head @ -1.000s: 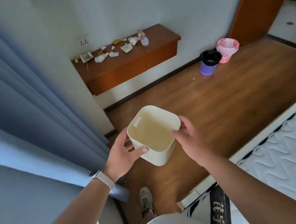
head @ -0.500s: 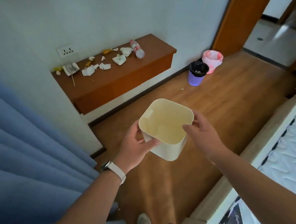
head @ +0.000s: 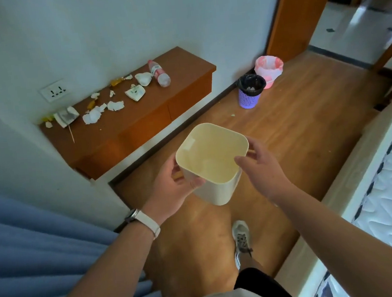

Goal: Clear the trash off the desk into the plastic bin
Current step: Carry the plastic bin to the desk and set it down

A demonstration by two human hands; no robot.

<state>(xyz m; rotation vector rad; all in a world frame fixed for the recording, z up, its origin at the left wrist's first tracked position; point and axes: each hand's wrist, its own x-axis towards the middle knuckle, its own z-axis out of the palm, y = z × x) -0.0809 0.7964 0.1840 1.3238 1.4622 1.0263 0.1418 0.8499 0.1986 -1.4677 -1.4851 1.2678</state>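
Bin [head: 211, 161] btwn hands: left grip [head: 172, 189] clasps side, right [head: 261, 168] on rim.

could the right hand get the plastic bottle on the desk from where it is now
Probably not yet. The right hand is holding the cream bin, and the plastic bottle lies far off on the desk across open floor. Nothing blocks the way.

Open floor [head: 295, 124] before littered desk [head: 139, 120].

Bright even daylight, soft shadows on floor [head: 297, 138], wide-angle bending at edges, slight blur
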